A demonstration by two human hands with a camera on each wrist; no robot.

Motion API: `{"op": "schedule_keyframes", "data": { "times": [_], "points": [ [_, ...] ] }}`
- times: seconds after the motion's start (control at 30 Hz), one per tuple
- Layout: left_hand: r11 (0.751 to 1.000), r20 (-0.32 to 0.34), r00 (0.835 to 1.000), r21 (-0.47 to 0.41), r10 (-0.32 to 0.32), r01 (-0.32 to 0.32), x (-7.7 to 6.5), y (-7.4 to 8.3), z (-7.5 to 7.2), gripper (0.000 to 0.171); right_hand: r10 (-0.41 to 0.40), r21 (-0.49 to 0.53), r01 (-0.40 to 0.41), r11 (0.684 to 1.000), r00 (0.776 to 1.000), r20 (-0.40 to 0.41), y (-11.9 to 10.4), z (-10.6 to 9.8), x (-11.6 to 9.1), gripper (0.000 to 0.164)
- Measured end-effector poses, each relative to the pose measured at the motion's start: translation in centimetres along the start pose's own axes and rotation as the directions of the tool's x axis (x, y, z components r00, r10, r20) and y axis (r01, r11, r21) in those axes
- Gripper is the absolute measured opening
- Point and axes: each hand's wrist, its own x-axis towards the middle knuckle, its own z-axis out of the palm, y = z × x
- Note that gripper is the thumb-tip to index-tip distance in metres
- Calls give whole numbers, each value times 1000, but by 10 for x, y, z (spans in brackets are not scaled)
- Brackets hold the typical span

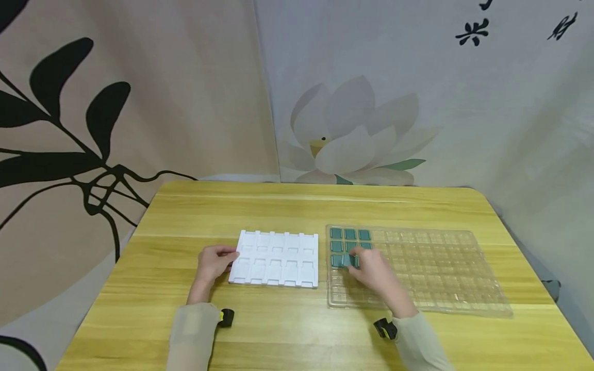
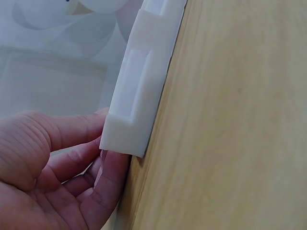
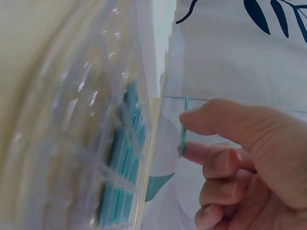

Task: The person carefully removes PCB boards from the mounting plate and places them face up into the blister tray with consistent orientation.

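My left hand (image 1: 214, 264) grips the left edge of a white tray (image 1: 274, 261) with two rows of shallow rectangular pockets. In the left wrist view the thumb lies on top of the tray's corner (image 2: 122, 136), fingers beneath. My right hand (image 1: 375, 270) pinches a thin teal square plate (image 3: 183, 136) by its edges, between thumb and index finger. That plate is seen edge-on in the right wrist view, raised above the clear plastic tray (image 1: 441, 268). Several more teal plates (image 1: 350, 234) sit in pockets at this tray's left end, some partly hidden by the hand.
Both trays lie on a wooden table (image 1: 278, 330), the white one left of the clear one, with a narrow strip of wood between them. A printed curtain (image 1: 185, 103) hangs behind the table's far edge. Dark wrist cameras (image 1: 226, 318) are strapped at both sleeves.
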Motion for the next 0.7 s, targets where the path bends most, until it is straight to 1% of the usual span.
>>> {"op": "schedule_keyframes", "data": {
  "times": [0.3, 0.53, 0.7],
  "points": [
    [1000, 2, 1000, -3, -11, 11, 0, 0, 0, 23, -5, -29, 6, 1000, 999, 40, 8, 3, -11, 30],
    [1000, 2, 1000, 5, -7, 7, 0, 0, -1, 23, -7, -44, 9, 999, 999, 41, 10, 4, -18, 28],
    [1000, 2, 1000, 9, -8, 8, 0, 0, 0, 23, 20, -33, -18, 999, 998, 60, 11, 6, -23, 28]
  ]
}}
